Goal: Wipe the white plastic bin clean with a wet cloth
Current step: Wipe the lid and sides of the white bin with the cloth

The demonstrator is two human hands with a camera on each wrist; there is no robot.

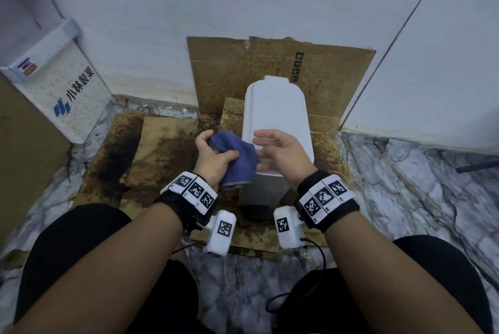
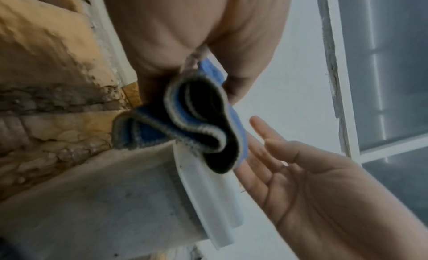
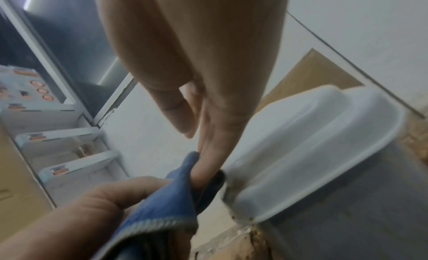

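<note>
A blue cloth (image 1: 237, 160) is gripped by the left hand (image 1: 213, 158) beside the white plastic bin (image 1: 275, 109) (lid closed); the right hand (image 1: 283, 152) is held wide, fingers touching the cloth.

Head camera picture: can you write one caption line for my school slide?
Left hand grips a blue cloth beside the white bin on stained cardboard; right hand open.
</note>
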